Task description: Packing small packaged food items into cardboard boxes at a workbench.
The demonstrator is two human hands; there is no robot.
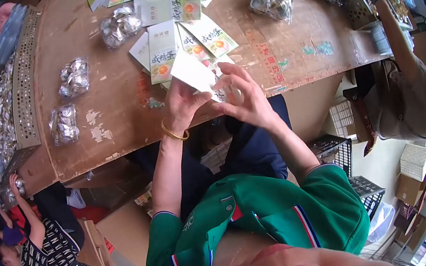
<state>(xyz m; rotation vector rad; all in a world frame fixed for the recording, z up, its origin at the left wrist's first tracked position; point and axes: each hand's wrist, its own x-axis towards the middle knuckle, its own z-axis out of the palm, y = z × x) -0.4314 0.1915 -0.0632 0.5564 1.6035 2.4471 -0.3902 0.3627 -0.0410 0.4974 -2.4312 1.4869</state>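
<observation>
My left hand (185, 103), with a gold-coloured bangle at the wrist, grips a folded card sleeve (192, 70) between thumb and fingers. Its plain white face is turned up. My right hand (246, 98) is curved around the sleeve's right end, fingers apart. A printed part shows between its fingers and thumb; whether they pinch it cannot be made out. Just beyond lie overlapping printed cards (163, 48), white and green with an egg picture and writing. Behind them is another stack of cards (168, 9). A clear plastic pack of silver foil-wrapped pieces (120, 26) sits left of the cards.
Two more foil packs (73, 77) (63, 124) lie on the worn wooden table (110, 90) at left; others (271, 1) at right. Perforated metal guards (24, 77) edge heaps of foil-wrapped pieces. A co-worker's arm (397, 28) reaches in at right; another person (48, 243) is at lower left.
</observation>
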